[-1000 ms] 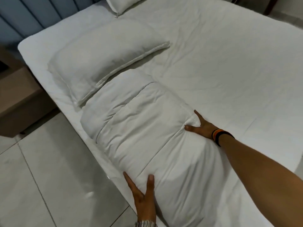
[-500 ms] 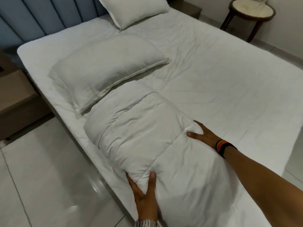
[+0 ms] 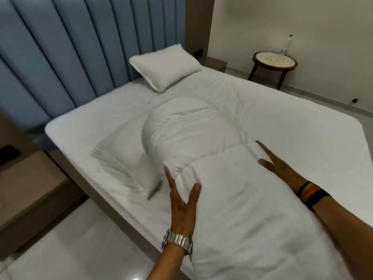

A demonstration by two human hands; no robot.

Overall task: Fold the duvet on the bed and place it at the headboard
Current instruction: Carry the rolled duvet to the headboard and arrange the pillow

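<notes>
The white folded duvet (image 3: pixel 232 190) lies along the near left side of the bed (image 3: pixel 302 126). Its far end (image 3: pixel 187 130) bulges up in a rounded hump toward the blue padded headboard (image 3: pixel 70 57). My left hand (image 3: pixel 183 203), with a metal watch on the wrist, holds a fold of the duvet's left edge between thumb and forefinger. My right hand (image 3: pixel 278 166), with striped wristbands, lies flat on the duvet's right side with its fingers spread. The near pillow (image 3: pixel 119 170) is partly covered by the hump.
A second pillow (image 3: pixel 165 67) leans against the headboard at the far side. A brown bedside unit (image 3: pixel 26 178) stands left of the bed. A round wooden side table (image 3: pixel 274 61) with a bottle (image 3: pixel 289 44) stands by the far wall. Pale tiled floor (image 3: pixel 80 249) lies below.
The duvet's far end has risen and pushed over the near pillow toward the headboard. Both hands moved forward with it. My right hand went from pinching a corner to lying flat. The view tilted up.
</notes>
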